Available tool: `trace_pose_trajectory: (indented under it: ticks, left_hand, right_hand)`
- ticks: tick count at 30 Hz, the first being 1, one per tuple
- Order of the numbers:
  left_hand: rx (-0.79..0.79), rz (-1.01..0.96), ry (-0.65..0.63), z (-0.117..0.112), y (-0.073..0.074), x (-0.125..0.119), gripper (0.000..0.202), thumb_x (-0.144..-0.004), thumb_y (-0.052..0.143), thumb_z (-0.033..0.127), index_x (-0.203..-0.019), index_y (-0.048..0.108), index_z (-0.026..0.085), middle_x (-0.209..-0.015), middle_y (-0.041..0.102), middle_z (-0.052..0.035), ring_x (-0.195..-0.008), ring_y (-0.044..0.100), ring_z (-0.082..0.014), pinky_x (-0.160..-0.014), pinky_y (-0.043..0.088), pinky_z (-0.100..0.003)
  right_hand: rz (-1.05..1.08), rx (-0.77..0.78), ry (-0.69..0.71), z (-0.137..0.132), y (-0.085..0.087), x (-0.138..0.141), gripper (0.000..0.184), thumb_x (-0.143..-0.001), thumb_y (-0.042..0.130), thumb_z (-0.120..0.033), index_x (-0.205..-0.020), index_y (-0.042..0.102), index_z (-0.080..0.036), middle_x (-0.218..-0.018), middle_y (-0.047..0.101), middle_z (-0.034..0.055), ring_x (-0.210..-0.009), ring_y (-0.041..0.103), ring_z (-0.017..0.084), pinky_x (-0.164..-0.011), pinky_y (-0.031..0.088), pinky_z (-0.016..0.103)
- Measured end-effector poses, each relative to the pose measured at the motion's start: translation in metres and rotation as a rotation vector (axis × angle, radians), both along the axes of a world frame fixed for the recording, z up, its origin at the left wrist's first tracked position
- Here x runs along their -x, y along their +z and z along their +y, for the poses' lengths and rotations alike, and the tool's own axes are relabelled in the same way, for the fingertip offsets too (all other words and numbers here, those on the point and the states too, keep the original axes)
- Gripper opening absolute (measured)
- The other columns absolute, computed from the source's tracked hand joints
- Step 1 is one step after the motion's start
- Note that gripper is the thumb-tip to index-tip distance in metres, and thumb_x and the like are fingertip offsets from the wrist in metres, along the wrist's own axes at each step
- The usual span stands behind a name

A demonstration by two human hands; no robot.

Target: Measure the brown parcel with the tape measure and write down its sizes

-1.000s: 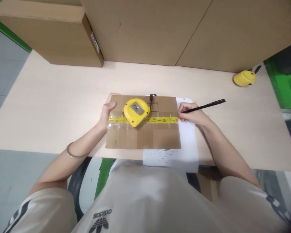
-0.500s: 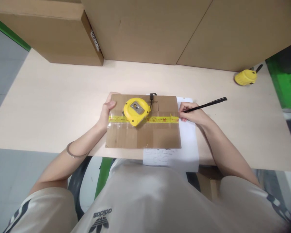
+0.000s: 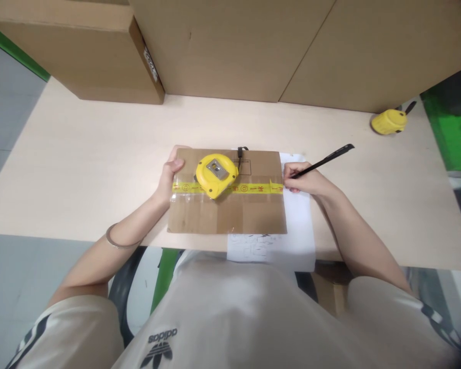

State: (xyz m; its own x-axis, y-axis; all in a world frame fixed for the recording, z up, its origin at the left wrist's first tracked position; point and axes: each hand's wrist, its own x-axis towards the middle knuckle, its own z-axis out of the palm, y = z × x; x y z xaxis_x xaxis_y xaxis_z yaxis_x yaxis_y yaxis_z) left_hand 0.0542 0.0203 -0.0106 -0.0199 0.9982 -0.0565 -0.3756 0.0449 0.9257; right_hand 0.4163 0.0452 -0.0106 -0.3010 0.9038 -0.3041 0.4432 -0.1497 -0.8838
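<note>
My left hand (image 3: 172,173) grips the left edge of a cardboard box (image 3: 200,218), thumb on top and the other fingers hidden. Yellow printed tape (image 3: 253,188) runs across the box. On top lies a yellow tape measure (image 3: 217,176) with a metal belt clip and a black strap. Just beyond the box's right edge, my right hand (image 3: 301,178) is closed around a black pen (image 3: 326,160). The pen's tip is hidden by the fingers, which rest over a white sheet of paper (image 3: 299,225). That sheet lies partly under the box, with drawn lines showing at its lower part.
A second yellow tape measure (image 3: 389,122) sits at the table's far right. Large cardboard boxes (image 3: 230,51) line the back of the table (image 3: 80,169), with a smaller carton (image 3: 100,61) at back left. The paper overhangs the near table edge.
The pen's upper end has swung slightly left and up in my right hand. My left hand, the box and the tape measure stay practically where they were.
</note>
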Motion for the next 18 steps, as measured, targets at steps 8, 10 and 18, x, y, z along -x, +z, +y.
trace_pose_trajectory:
  ticks: [8,10,18]
  left_hand:
    - [-0.009,0.001,-0.014,-0.0005,-0.0015,0.0007,0.040,-0.075,0.075,0.057,-0.093,0.062,0.024,-0.077,0.062,-0.0023,-0.080,0.071,-0.0266,-0.067,0.055,-0.038]
    - [-0.008,0.004,-0.016,-0.0003,-0.0011,0.0006,0.041,-0.074,0.075,0.058,-0.093,0.061,0.023,-0.076,0.062,-0.0027,-0.081,0.071,-0.0273,-0.066,0.054,-0.037]
    - [-0.013,-0.012,-0.021,0.0012,-0.0025,0.0004,0.042,-0.072,0.076,0.059,-0.088,0.063,0.023,-0.079,0.062,-0.0032,-0.074,0.064,-0.0228,-0.065,0.052,-0.036]
  right_hand:
    - [-0.027,0.003,0.014,-0.0003,0.0027,0.0008,0.032,-0.064,0.083,-0.031,-0.058,0.053,-0.022,-0.049,0.058,-0.0020,-0.042,0.053,0.009,-0.041,0.043,0.022]
    - [-0.042,0.007,0.019,-0.0003,0.0027,0.0006,0.032,-0.064,0.082,-0.031,-0.058,0.052,-0.022,-0.050,0.059,-0.0016,-0.042,0.052,0.009,-0.040,0.042,0.023]
    - [-0.218,0.024,0.078,0.0045,0.0096,0.0028,0.038,-0.073,0.077,-0.040,-0.056,0.047,-0.024,-0.044,0.047,-0.0037,-0.039,0.042,0.009,-0.042,0.032,0.026]
